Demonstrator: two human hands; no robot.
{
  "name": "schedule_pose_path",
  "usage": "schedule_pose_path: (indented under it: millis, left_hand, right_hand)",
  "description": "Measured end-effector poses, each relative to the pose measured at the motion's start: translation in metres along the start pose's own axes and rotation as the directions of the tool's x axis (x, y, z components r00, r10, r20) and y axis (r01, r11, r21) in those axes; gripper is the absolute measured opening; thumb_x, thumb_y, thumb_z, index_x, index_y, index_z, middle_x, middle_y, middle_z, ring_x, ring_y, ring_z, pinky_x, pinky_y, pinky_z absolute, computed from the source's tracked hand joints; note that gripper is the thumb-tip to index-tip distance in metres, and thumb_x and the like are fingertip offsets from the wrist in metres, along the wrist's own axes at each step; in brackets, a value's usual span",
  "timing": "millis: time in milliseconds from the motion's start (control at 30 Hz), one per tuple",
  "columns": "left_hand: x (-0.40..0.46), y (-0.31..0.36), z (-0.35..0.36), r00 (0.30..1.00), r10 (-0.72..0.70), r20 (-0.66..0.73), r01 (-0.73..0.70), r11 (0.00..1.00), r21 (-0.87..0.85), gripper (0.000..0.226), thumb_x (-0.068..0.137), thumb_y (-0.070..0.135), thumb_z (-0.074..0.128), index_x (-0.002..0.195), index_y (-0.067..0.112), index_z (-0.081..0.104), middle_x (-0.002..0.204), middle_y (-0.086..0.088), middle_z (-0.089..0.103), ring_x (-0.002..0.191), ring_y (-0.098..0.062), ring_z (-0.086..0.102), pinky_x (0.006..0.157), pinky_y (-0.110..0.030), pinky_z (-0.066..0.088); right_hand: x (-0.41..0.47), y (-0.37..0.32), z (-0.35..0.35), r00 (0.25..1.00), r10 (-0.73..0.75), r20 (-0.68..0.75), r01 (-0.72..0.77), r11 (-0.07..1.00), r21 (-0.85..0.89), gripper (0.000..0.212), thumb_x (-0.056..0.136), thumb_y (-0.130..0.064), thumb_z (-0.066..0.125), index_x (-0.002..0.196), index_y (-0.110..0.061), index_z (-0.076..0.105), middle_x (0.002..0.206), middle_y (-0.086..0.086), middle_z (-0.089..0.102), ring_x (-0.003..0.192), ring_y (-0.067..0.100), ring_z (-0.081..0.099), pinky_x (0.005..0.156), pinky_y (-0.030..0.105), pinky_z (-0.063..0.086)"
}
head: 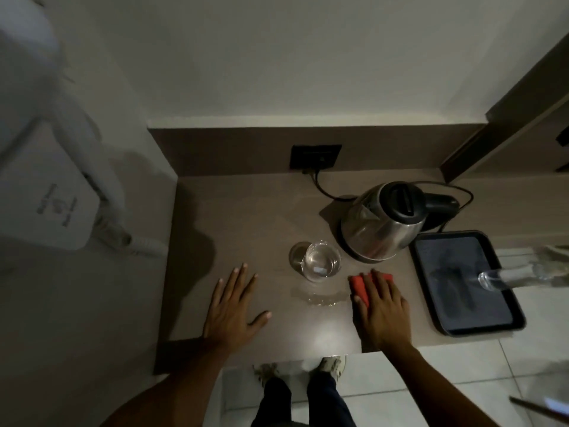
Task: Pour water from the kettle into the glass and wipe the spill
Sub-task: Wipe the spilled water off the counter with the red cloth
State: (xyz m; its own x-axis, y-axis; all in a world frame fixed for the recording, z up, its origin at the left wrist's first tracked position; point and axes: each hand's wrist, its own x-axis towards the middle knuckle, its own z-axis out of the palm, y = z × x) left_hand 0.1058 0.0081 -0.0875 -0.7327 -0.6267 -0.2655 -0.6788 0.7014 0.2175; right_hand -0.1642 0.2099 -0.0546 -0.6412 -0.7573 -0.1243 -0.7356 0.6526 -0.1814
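So, cloth: red, folded, flat under R hand (383, 306) near front edge of countertop (246, 217); cloth (358, 286) pressed by open palm, fingers not curled round it.
L hand (231, 306): flat, fingers spread, holding nothing, left of spill.
Spill (320, 298): thin clear puddle, just left of cloth, in front of glass.
Glass (321, 263): clear, round, water inside.
Kettle (385, 223): shiny steel, black lid, behind-right of glass.
Tray (431, 303): dark, rectangular, by right edge.
Hard to see: dim light; cloth partly hidden.
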Motion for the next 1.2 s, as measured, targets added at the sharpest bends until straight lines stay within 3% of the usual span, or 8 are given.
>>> schedule_pose_path:
  millis: [233,400,567,833,1067,1200]
  left_hand:
    - [0.001,-0.003,0.009,0.998,-0.016,-0.055,0.015,1.000,-0.019,0.083,0.088,0.072,0.036,0.155,0.025,0.023,0.166,-0.003,0.011,0.153,-0.019,0.007,0.121,-0.047,0.014]
    - [0.003,-0.005,0.013,0.998,-0.016,-0.053,0.016,1.000,0.006,0.086,0.087,0.072,0.038,0.156,0.025,0.016,0.167,-0.003,0.005,0.153,-0.020,0.002,0.122,-0.047,0.009]
    - [0.000,-0.005,0.009,0.997,0.012,-0.075,-0.012,1.000,-0.001,0.077,0.085,0.045,0.039,0.156,0.023,0.017,0.166,-0.004,0.009,0.152,-0.023,0.012,0.121,-0.046,0.010]
    - [-0.001,-0.002,0.001,0.998,-0.003,-0.070,0.004,1.000,0.015,0.077,0.081,0.035,0.034,0.154,0.012,0.022,0.164,-0.008,0.017,0.151,-0.025,0.017,0.120,-0.046,0.012]
    - [0.000,-0.002,0.000,0.999,-0.029,-0.039,0.030,0.999,0.018,0.078,0.082,0.039,0.035,0.154,0.013,0.018,0.163,-0.007,0.020,0.150,-0.024,0.020,0.120,-0.044,0.011]
    - [0.000,-0.004,0.000,1.000,-0.024,-0.021,0.024,1.000,0.009,0.077,0.084,0.039,0.037,0.154,0.013,0.018,0.163,-0.007,0.019,0.150,-0.022,0.018,0.121,-0.042,0.007]
  right_hand:
    - [-0.005,-0.022,0.022,0.986,0.087,-0.143,-0.073,0.993,0.097,0.054,0.094,-0.035,0.046,0.136,-0.004,0.054,0.145,0.018,0.051,0.133,0.040,0.045,0.100,0.052,0.042]
    - [-0.020,-0.048,0.033,0.985,-0.008,-0.170,0.028,0.993,0.115,0.051,0.090,-0.030,0.052,0.135,-0.008,0.057,0.142,0.016,0.055,0.131,0.038,0.048,0.096,0.049,0.043]
    - [-0.034,-0.095,0.044,0.984,-0.169,-0.057,0.175,0.976,0.129,0.068,0.068,-0.012,0.077,0.133,-0.007,0.058,0.139,0.018,0.056,0.128,0.042,0.051,0.093,0.052,0.047]
    - [0.003,-0.171,0.035,0.961,-0.278,0.001,0.269,0.932,0.242,0.054,0.085,-0.018,0.069,0.137,-0.014,0.056,0.146,0.009,0.052,0.138,0.033,0.043,0.106,0.049,0.040]
    - [-0.025,-0.100,0.041,0.884,-0.467,0.010,0.458,0.870,0.184,0.062,0.067,-0.019,0.078,0.127,-0.015,0.065,0.136,0.007,0.061,0.127,0.032,0.055,0.097,0.043,0.046]
    - [-0.028,-0.028,0.025,0.895,-0.446,-0.005,0.445,0.891,0.093,0.065,0.063,-0.016,0.079,0.126,-0.015,0.066,0.137,0.007,0.060,0.125,0.032,0.057,0.091,0.039,0.043]
